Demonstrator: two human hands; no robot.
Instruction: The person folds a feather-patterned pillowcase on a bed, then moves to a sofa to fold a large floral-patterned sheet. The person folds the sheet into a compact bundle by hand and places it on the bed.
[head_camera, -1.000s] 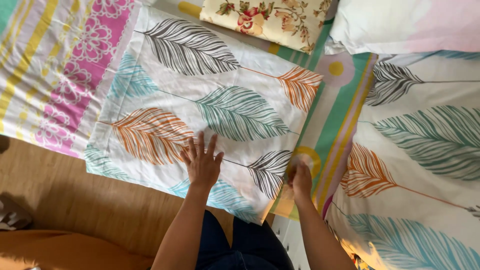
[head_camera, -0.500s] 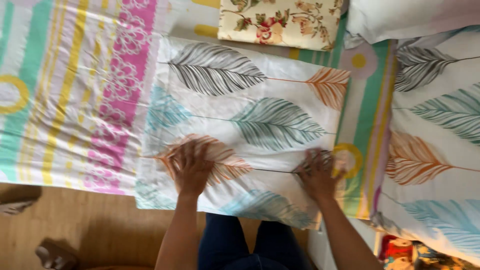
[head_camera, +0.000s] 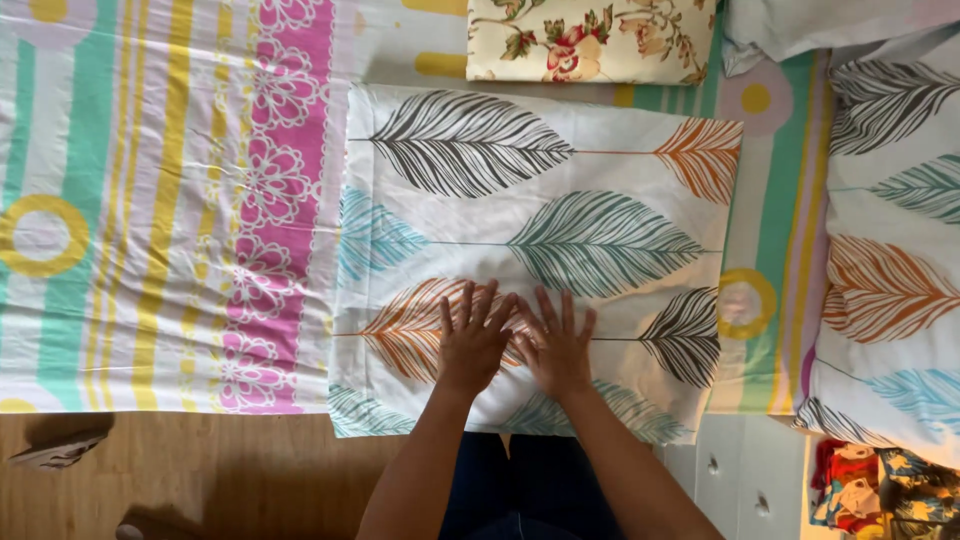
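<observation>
Both hands flat, palms down, fingers spread, side by side and just touching at the thumbs, pressing on a flat rectangular pillowcase (head_camera: 540, 200) lying on the bed. Nothing clamped; neither hand grasps the fabric, they only rest on it. Left hand (head_camera: 472, 345) sits on the orange feather print; right hand (head_camera: 556, 352) is right beside it, over the thin stem line leading to a dark grey feather.

The pillowcase is thin white woven cotton with large feather prints in grey, teal, orange and light blue, smooth, with a few faint creases near the hands. Its near edge lies just below the wrists, at the bed's edge; its far edge is well beyond the fingertips.

Beyond that far edge, a cream pillow (head_camera: 590, 40) with a red and green floral print, plump and soft. To the left of the left hand, the striped bedsheet (head_camera: 150, 220): green, yellow and lilac bands, a pink lacy flower strip, yellow rings, lightly wrinkled. To the right of the right hand, well apart, a stuffed pillow (head_camera: 890, 250) in the same feather fabric, rounded and puffy. Below the left arm, wood floor (head_camera: 230, 480), brown, grained. Near the right elbow, white drawer fronts (head_camera: 740, 470) with small round knobs.
</observation>
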